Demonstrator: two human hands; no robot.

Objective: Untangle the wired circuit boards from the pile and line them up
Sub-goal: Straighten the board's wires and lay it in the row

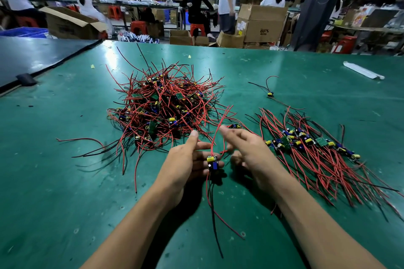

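At five o'clock from the pile point(161, 107), our left hand point(185, 159) is gripping one circuit board point(212, 161). Our right hand point(247, 150) is hovering half-curled beside its red leads point(213, 141), and we cannot tell whether it is holding them. We are risking dragging tangled neighbours along if we tug.

Green-matted desk point(65, 181), scuffed. Centre: tangled pile of wired circuit boards point(161, 107), red and black leads splayed. Right: row of boards point(310, 144) side by side, leads trailing nearward. Behind it, one lone board point(270, 94). Far right, white strip point(363, 70). Left edge, black clip point(26, 79).
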